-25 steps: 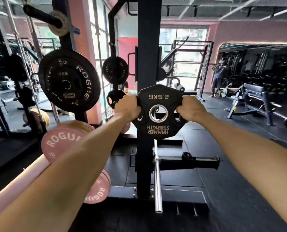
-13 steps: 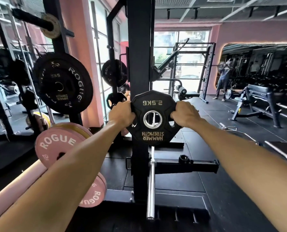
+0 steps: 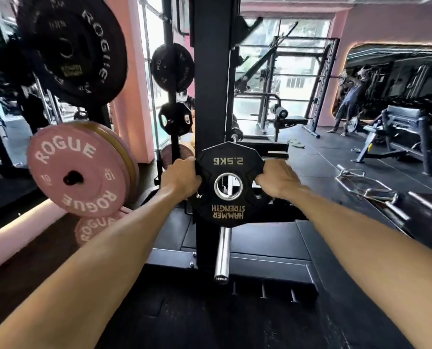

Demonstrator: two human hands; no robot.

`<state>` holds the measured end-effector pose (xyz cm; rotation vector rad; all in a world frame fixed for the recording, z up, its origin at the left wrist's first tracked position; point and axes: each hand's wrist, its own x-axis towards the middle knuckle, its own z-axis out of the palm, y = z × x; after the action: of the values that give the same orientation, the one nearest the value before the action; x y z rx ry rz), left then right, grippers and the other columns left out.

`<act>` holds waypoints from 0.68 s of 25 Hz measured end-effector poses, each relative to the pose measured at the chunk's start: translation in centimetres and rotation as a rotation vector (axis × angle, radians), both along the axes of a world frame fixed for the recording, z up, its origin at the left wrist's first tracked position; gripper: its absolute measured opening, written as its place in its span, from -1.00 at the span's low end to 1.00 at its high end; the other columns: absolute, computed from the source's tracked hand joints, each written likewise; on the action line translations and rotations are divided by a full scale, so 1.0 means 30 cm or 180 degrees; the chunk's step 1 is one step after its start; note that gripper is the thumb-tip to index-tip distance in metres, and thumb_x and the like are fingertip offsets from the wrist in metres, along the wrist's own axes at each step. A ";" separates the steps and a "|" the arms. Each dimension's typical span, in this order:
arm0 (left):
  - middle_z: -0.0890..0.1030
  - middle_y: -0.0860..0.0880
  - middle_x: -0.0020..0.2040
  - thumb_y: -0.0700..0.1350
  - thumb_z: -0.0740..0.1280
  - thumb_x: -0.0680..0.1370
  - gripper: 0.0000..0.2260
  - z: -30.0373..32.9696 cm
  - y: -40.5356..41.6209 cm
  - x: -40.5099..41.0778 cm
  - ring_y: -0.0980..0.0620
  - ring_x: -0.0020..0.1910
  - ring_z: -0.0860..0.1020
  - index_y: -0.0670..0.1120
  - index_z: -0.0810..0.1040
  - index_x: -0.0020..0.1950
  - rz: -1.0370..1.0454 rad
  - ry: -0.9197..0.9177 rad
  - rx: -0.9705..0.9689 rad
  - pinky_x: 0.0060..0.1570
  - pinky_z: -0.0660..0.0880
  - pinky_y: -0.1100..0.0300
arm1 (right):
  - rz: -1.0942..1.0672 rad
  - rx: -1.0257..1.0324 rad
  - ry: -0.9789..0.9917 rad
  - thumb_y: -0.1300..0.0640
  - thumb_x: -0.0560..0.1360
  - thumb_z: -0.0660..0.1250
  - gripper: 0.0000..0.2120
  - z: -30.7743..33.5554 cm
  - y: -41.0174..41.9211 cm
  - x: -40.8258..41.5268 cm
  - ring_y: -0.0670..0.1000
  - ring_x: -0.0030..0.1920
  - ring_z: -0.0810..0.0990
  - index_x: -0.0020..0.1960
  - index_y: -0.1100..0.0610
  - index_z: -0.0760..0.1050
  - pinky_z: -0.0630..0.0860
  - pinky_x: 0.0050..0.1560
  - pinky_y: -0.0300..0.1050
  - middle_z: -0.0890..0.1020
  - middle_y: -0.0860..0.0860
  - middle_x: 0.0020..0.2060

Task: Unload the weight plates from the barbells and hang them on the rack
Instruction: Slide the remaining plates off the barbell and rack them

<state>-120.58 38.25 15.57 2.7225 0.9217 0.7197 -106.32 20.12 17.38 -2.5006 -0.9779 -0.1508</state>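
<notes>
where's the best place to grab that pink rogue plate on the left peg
Judging by its shape, take the pink ROGUE plate by its outer rim, one hand on each side, coming from its open front face. The face is smooth, with no handle cutouts, and only a small centre hole.

1. Our two arms reach straight out in front of us.
2. Our left hand [image 3: 182, 178] grips the left edge of the plate [image 3: 228, 183].
3. Our right hand [image 3: 276, 180] grips its right edge, fingers curled.
</notes>
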 end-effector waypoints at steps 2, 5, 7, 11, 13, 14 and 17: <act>0.62 -0.20 0.05 -0.15 0.26 0.45 -0.77 -0.156 -0.006 0.004 -0.30 0.03 0.58 -0.13 0.49 0.09 0.0022 0.0061 0.0080 -0.11 0.46 -0.01 | 0.0017 -0.0053 0.0083 0.17 0.44 0.28 -0.91 -0.169 0.000 0.003 0.18 -0.09 0.56 -0.09 0.18 0.48 0.45 -0.14 -0.07 0.56 0.11 -0.10; 0.60 -0.22 0.09 -0.16 0.27 0.46 -0.74 -0.360 -0.023 -0.010 -0.31 0.07 0.56 -0.14 0.51 0.14 0.0075 0.0099 0.0042 -0.08 0.44 -0.01 | 0.0055 -0.0145 0.0103 0.16 0.44 0.29 -0.89 -0.369 0.001 -0.008 0.20 -0.06 0.58 -0.08 0.19 0.48 0.44 -0.14 -0.08 0.54 0.09 -0.15; 0.60 -0.23 0.10 -0.17 0.29 0.45 -0.72 -0.480 -0.031 -0.016 -0.32 0.09 0.55 -0.14 0.52 0.15 0.0079 0.0081 -0.0022 -0.05 0.45 -0.02 | 0.0063 -0.0197 0.0039 0.18 0.41 0.28 -0.92 -0.485 -0.002 -0.008 0.20 -0.12 0.59 -0.19 0.21 0.47 0.44 -0.19 -0.11 0.56 0.08 -0.28; 0.62 -0.20 0.07 -0.15 0.29 0.44 -0.74 -0.722 -0.022 -0.009 -0.31 0.06 0.56 -0.13 0.53 0.12 0.0047 0.0108 -0.0014 -0.08 0.44 -0.01 | 0.0079 -0.0195 0.0147 0.19 0.43 0.27 -0.90 -0.723 -0.015 -0.021 0.16 -0.24 0.57 -0.21 0.21 0.50 0.46 -0.21 -0.11 0.59 0.10 -0.33; 0.61 -0.20 0.07 -0.15 0.28 0.44 -0.74 -0.815 -0.019 -0.011 -0.32 0.07 0.56 -0.14 0.53 0.11 0.0046 0.0111 0.0006 -0.05 0.47 -0.04 | 0.0047 -0.0152 0.0119 0.18 0.43 0.28 -0.89 -0.814 -0.021 -0.028 0.15 -0.28 0.55 -0.16 0.22 0.53 0.44 -0.20 -0.12 0.62 0.12 -0.28; 0.61 -0.21 0.07 -0.16 0.28 0.44 -0.75 -0.856 -0.019 -0.011 -0.33 0.07 0.56 -0.15 0.52 0.10 0.0034 0.0115 0.0026 -0.03 0.47 -0.05 | 0.0043 -0.0145 0.0119 0.17 0.43 0.29 -0.88 -0.854 -0.025 -0.031 0.12 -0.32 0.55 -0.15 0.23 0.54 0.42 -0.22 -0.12 0.63 0.13 -0.28; 0.61 -0.22 0.08 -0.15 0.28 0.43 -0.78 -0.956 -0.012 -0.008 -0.33 0.08 0.55 -0.16 0.51 0.05 -0.0061 0.0177 0.0142 -0.02 0.46 -0.05 | 0.0049 -0.0135 0.0155 0.17 0.45 0.29 -0.86 -0.948 -0.035 -0.045 0.08 -0.39 0.59 -0.16 0.24 0.53 0.41 -0.27 -0.13 0.65 0.14 -0.33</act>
<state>-120.82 37.90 -13.11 2.7995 0.9006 0.6720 -107.67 19.08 -11.05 -2.5219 -0.9902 -0.0646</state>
